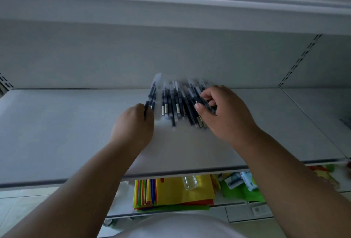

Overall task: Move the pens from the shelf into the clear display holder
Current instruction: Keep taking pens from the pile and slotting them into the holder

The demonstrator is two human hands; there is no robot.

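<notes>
Gathering loose dark-barrelled pens [177, 103] on the white metal shelf [66, 133], left hand [135, 124] grips a few while right hand [224, 112] pinches more, ready for carrying.

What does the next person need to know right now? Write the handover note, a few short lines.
Left hand: grips a few pens at the pile's left edge.
Right hand: fingers curled onto pens at the pile's right side.
Pens: loose pile on the white shelf, near the back wall.
Clear display holder: not in view.
Done: nothing that shows.
Left: gather the pens and load them into the holder.
</notes>
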